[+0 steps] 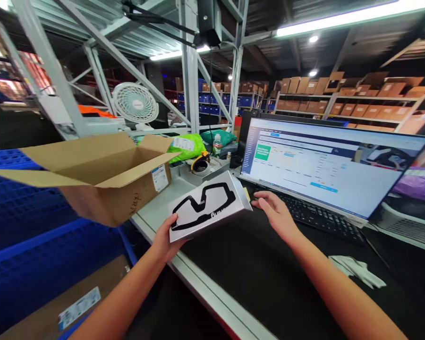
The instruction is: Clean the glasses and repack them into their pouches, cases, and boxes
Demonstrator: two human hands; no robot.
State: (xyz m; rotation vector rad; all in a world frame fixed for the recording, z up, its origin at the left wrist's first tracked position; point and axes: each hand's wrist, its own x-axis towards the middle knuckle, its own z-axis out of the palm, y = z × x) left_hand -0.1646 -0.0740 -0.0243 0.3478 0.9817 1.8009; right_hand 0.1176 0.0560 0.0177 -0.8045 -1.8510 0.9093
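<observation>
While grey steel racking [189,71] fills the upper left and centre of the frame, the worktop [269,278] with its black mat spreads across the lower right. Blue plastic crates [31,236] take up the lower left, with a flat cardboard piece bearing a label [78,307] lying at the bottom left. An open cardboard box [102,174], flaps spread, sits left of centre at the worktop's edge. A computer monitor [326,165] stands right of centre, its screen lit with a form page, and a black keyboard [318,219] lies just below it. A white desk fan [135,104] stands in the upper left behind the box; green parcels [187,146] lie near the middle, with a yellow and black device [200,162] just in front of them, too small to tell what it is.

At the centre of the frame a small white product box [207,205] printed with a black goggle-shaped outline is held tilted above the worktop. The left hand [165,243] grips its lower left corner, thumb on the printed face, fingers hidden underneath. The right hand [276,215] hovers just right of the box's far corner, fingers loosely spread and holding nothing; whether a fingertip touches the box I cannot tell. A crumpled white cloth [357,269] lies on the mat at lower right.
</observation>
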